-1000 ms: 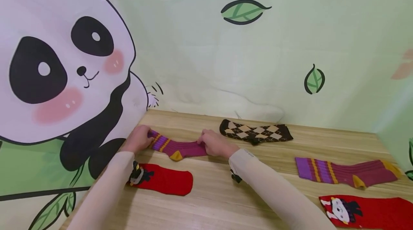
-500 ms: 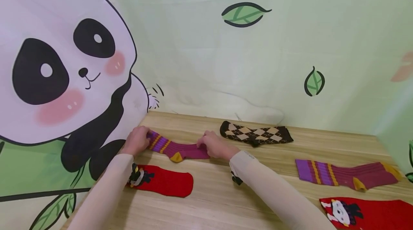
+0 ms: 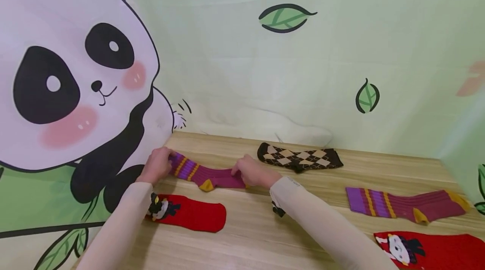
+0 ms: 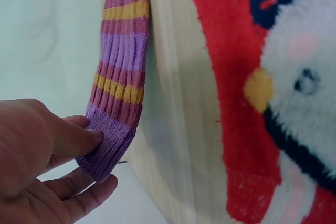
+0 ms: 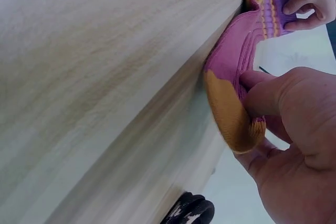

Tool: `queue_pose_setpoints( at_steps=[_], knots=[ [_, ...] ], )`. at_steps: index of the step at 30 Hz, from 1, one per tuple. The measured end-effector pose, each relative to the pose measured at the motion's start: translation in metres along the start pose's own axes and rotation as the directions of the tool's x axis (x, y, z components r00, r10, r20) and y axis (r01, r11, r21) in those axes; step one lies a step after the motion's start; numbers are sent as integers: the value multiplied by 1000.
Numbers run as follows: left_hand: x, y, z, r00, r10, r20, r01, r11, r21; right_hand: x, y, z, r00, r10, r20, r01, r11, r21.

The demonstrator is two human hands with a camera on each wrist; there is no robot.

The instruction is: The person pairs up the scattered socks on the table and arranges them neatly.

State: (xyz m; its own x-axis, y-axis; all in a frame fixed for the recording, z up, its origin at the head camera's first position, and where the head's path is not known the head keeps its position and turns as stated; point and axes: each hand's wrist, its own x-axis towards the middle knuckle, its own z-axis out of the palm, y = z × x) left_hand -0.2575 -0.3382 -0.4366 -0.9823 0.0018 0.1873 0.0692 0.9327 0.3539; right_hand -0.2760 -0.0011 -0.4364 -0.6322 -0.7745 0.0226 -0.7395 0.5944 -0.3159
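A purple and magenta sock with yellow stripes is stretched between my two hands at the back left of the table. My left hand pinches its purple cuff between thumb and fingers. At the other end my right hand grips the yellow toe, most of which its fingers hide in the head view. Nearer to me, below the left hand, lies a red sock with a penguin-like figure. Its cuff end is partly covered by the left wrist.
A black and tan argyle sock lies by the back wall, just beyond the right hand. On the right lie a second striped purple sock and a second red sock. A panda-printed wall borders the table's left side.
My left hand has shifted slightly left with the sock's cuff. The right hand keeps its grip on the toe, and some yellow now shows under its fingers. The other socks lie still.
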Motion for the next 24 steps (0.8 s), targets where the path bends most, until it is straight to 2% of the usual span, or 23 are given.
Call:
queue_pose_setpoints(
  at_steps=[11,17,24],
  knots=[
    [-10,9,-15,997,40,-59,-41,999,-12,-9,-5,-11,993,-75,-92,69,996,-62],
    [-14,9,-23,994,57,-95,-59,998,-21,-13,-7,-14,979,-139,-148,128,988,-86],
    [-19,14,-32,988,91,-127,-95,995,-26,-21,-11,-22,968,-191,-162,178,980,-92]
  ],
)
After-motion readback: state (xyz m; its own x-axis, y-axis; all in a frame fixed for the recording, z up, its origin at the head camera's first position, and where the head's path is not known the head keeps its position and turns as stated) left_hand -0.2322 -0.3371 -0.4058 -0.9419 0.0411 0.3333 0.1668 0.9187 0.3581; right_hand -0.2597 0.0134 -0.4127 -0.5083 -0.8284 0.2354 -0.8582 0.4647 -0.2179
